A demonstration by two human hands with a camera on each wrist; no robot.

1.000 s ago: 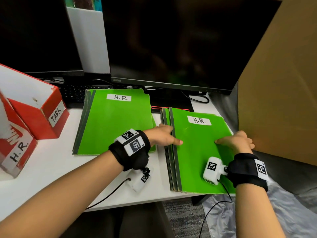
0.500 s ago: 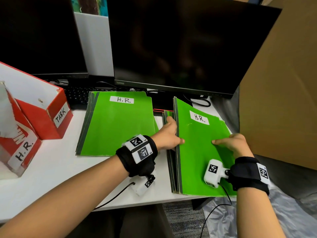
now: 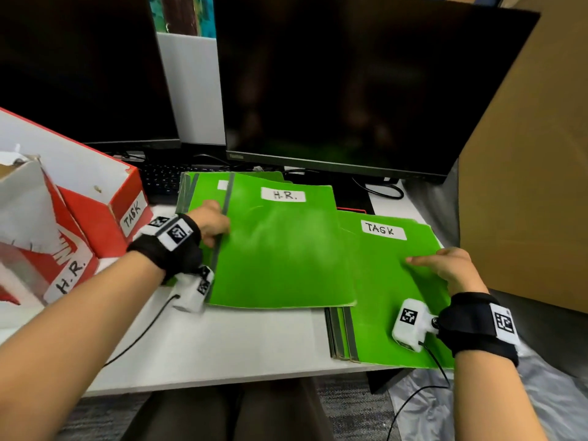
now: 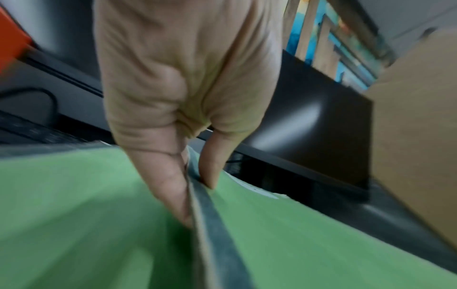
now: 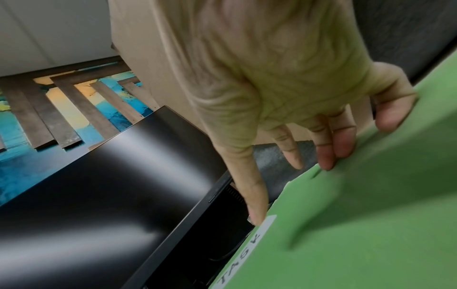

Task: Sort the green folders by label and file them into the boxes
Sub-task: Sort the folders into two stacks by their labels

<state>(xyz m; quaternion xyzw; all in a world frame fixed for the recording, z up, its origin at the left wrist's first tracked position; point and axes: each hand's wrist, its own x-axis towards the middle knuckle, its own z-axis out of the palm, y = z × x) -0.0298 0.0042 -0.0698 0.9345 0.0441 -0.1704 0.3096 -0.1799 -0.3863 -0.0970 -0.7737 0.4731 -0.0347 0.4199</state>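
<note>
- Your left hand (image 3: 212, 222) pinches the grey spine of the H.R. folder (image 3: 280, 246), thumb on top and fingers under it; the folder lies partly over the left pile (image 3: 187, 189) near the desk's (image 3: 241, 345) back edge.
- Your right hand (image 3: 445, 265) rests with relaxed, straight fingers on the TASK folder (image 3: 391, 281), grasping nothing; that folder tops the right pile at the desk's right front corner.
- The TASK box (image 3: 127, 214) and H.R. box (image 3: 63, 272) stand at the desk's left edge.
</note>
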